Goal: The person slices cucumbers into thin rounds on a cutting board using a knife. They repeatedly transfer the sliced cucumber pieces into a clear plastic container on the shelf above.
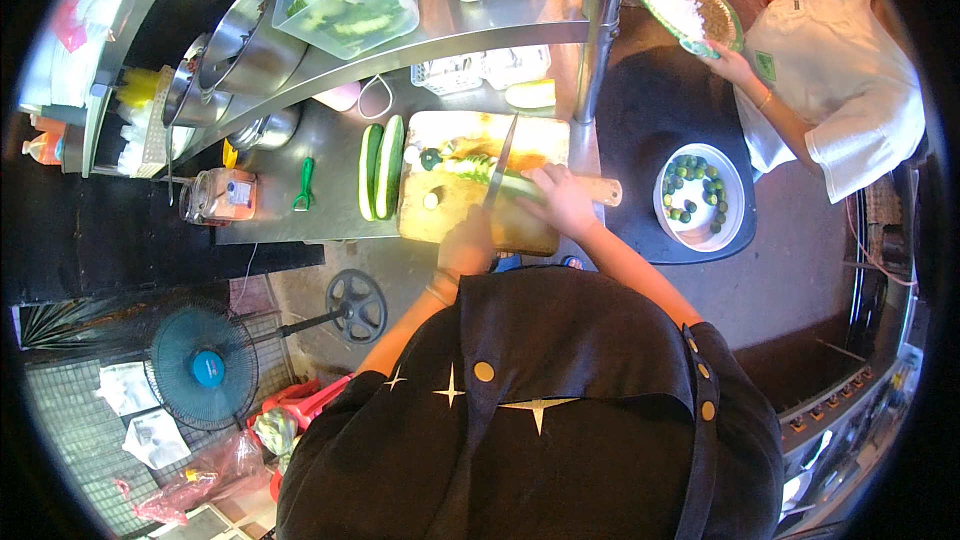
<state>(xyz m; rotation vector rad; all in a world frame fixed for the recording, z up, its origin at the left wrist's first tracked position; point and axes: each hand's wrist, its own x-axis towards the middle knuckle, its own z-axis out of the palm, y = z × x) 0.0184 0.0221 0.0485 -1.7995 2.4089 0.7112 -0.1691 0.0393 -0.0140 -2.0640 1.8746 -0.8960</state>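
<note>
My left hand (467,242) is closed round the handle of a kitchen knife (504,155), whose blade points away from me over the cutting board (425,225). My right hand (562,202) presses on a cucumber (517,186) on the board, just right of the blade. Cut cucumber pieces (476,170) lie left of the blade, partly behind it. A small pale round piece (431,200) sits near the board's left edge. Beside that edge, two long cucumbers (388,168) with dark green and pale stripes lie on the steel counter.
A green peeler (304,186) and a glass jar (220,195) stand farther left. Above runs a steel shelf (470,43) with a tub of green pieces (365,28). A white bowl of small green fruits (735,202) is at right. A person (840,70) there holds a plate of food (733,32).
</note>
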